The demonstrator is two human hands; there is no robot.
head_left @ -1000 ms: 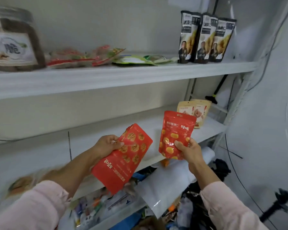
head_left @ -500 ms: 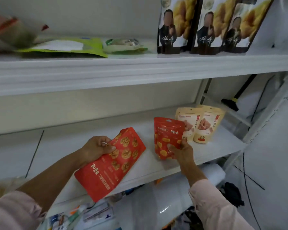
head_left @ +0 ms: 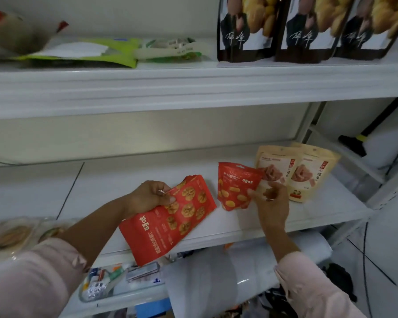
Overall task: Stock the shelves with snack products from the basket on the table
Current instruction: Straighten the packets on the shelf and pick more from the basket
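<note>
Partway, I'd say: right hand [head_left: 271, 203] pinches the small red pouch [head_left: 233, 187] standing on the shelf [head_left: 124, 180] by the tan pouches [head_left: 308, 175], left hand [head_left: 147, 198] grips the big red pouch [head_left: 170, 221], not shelved yet.

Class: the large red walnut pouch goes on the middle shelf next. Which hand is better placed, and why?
Left. The left hand grips the large red walnut pouch above the middle shelf at its front edge. The right hand is occupied, its thumb on the small red pouch beside the beige pouches.

White plastic roll [head_left: 239, 276] below, cluttered clear tray [head_left: 129, 293], black brush [head_left: 352, 145] behind.
</note>
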